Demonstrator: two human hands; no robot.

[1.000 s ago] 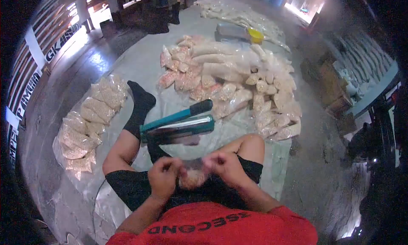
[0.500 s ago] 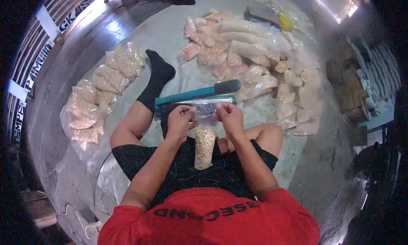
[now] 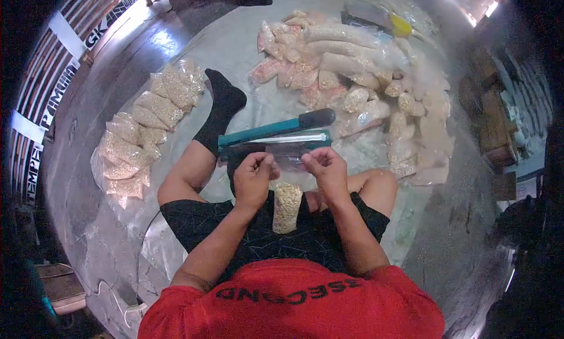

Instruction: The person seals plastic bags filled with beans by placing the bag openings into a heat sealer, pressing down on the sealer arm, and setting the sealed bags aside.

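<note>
A clear plastic bag [image 3: 286, 208] with pale kernels in its lower part hangs over my lap. Its empty top is stretched between my two hands. My left hand [image 3: 254, 177] pinches one corner of the bag, and my right hand [image 3: 326, 170] pinches the other. Just beyond my fingers lies a teal sealer [image 3: 261, 132] with a dark handle, its arm raised from the base at an angle. The bag's top edge is near the sealer's base; whether they touch I cannot tell.
Filled bags [image 3: 132, 139] lie in a row on the left of the pale sheet [image 3: 182, 124]. A large heap of filled bags [image 3: 352, 69] spreads ahead and right, with a yellow object [image 3: 401, 26] behind. My socked foot [image 3: 226, 95] rests beyond the sealer's left end.
The bag was low over my lap; my hands have raised its top toward the sealer and stretched it out. In the last half second they have barely moved.
</note>
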